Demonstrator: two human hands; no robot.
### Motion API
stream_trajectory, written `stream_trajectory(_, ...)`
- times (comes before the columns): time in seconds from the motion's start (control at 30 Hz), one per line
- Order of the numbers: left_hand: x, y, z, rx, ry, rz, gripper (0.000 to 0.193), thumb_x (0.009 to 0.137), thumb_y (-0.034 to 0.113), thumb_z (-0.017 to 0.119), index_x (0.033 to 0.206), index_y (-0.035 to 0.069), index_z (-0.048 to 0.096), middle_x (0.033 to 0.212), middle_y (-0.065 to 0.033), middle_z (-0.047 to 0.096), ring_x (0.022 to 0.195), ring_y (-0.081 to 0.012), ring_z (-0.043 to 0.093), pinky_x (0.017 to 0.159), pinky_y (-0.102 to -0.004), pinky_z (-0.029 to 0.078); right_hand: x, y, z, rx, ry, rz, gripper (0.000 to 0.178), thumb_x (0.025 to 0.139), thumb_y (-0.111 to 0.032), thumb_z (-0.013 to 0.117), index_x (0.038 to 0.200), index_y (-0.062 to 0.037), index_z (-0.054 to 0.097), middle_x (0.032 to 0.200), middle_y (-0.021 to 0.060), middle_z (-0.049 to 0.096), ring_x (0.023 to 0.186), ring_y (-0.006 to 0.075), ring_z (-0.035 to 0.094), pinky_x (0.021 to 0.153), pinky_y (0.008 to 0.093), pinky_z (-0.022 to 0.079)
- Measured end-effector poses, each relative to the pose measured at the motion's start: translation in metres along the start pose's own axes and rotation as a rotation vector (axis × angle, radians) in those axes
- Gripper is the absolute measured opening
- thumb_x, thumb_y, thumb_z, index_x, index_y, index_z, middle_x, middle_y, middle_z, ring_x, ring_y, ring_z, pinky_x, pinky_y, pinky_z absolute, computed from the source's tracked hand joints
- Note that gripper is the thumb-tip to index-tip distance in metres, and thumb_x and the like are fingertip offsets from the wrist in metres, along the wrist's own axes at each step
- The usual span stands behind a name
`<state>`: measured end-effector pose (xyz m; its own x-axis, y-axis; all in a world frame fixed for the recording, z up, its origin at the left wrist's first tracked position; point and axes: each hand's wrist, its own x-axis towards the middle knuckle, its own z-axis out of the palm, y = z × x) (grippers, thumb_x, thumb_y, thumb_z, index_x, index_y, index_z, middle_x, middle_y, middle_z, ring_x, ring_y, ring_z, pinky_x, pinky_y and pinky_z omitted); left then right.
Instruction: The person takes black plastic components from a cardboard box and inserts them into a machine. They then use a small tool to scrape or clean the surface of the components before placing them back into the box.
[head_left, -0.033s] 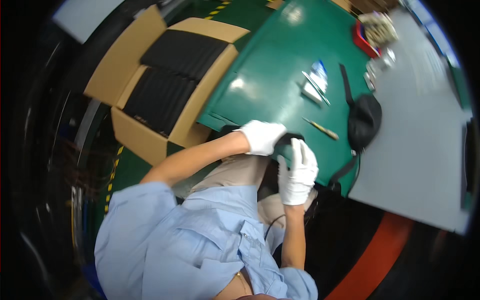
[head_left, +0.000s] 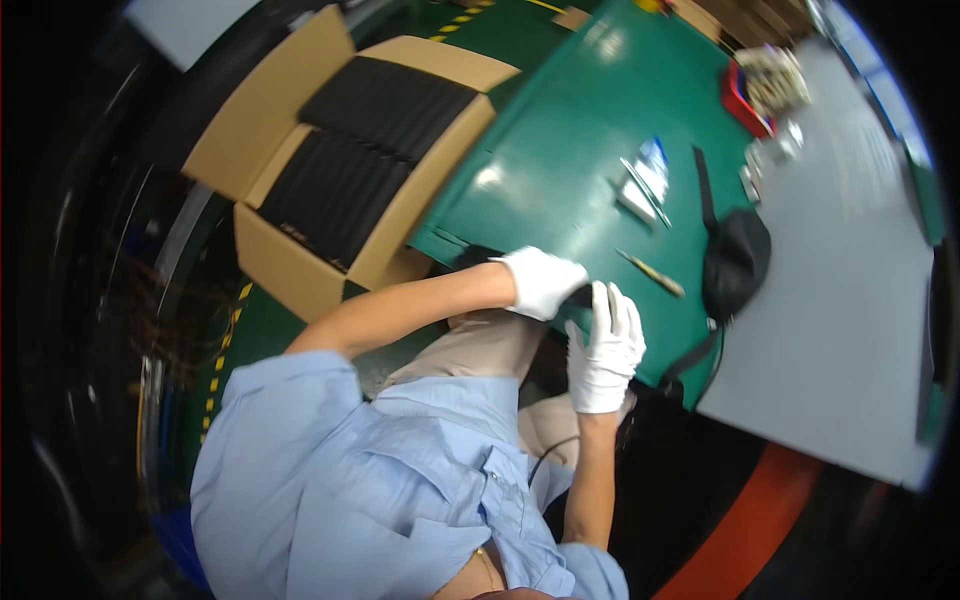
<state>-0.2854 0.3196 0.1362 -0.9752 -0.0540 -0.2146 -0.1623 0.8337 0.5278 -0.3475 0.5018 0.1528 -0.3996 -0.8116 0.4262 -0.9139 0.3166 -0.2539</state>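
My left hand, in a white glove, is closed around a black object at the table's near edge. Only a small part of this black object shows between my hands, so its kind is unclear. My right hand, also gloved in white, is just right of it, fingers stretched up and thumb apart. Whether its fingertips touch the black object I cannot tell. More black material shows beyond my left wrist. A thin tool with a yellowish handle lies on the green table past my right hand.
An open cardboard box packed with black flat items stands left of the green table. On the table lie a black pouch with straps, a metal tweezers-like tool on a white packet, and a red bin. A grey surface adjoins at right.
The whole view has shifted slightly, so the scene sits a little lower and further right. Less of the black object shows between my hands.
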Motion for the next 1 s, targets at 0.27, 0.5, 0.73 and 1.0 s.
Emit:
stream_trajectory(0.27,0.024,-0.022,0.003,0.201,0.220,0.229,0.025,0.070,0.021,0.072,0.089,0.005,0.069,0.089,-0.0215,0.067,0.087,-0.0389,0.067,0.077,-0.0467,0.054,0.006,0.060,0.063,-0.008,-0.170,-0.042,0.068,0.069,-0.016,0.085,0.130,-0.0032,0.057,0.101,0.0158,0.068,0.091,0.0335,0.067,0.084,0.0424,0.052)
stream_trajectory(0.5,-0.008,-0.058,0.010,0.118,0.338,0.110,0.038,0.085,0.026,0.070,0.115,0.005,0.061,0.100,-0.0161,0.065,0.095,-0.0362,0.063,0.086,-0.0461,0.049,0.015,0.073,0.061,0.048,-0.147,0.032,0.055,0.078,-0.028,0.079,0.125,-0.0051,0.060,0.112,0.0156,0.066,0.100,0.0358,0.063,0.088,0.0441,0.051)
stream_trajectory(0.73,0.002,-0.041,0.018,0.115,0.348,0.089,0.030,0.087,0.027,0.065,0.107,0.005,0.063,0.089,-0.0179,0.067,0.084,-0.0389,0.066,0.075,-0.0486,0.052,0.008,0.075,0.075,0.057,-0.093,-0.046,0.059,0.078,-0.020,0.079,0.131,-0.0037,0.057,0.109,0.0169,0.067,0.098,0.0363,0.064,0.087,0.0448,0.051)
stream_trajectory(1.0,0.010,-0.059,0.059,0.620,0.648,0.230,0.015,0.086,0.023,0.054,0.084,0.009,0.056,0.076,-0.0070,0.057,0.071,-0.0232,0.058,0.063,-0.0386,0.044,0.001,0.060,0.071,0.040,-0.158,0.072,0.076,0.078,-0.015,0.082,0.144,-0.0021,0.046,0.127,0.0220,0.060,0.115,0.0402,0.056,0.101,0.0468,0.044)
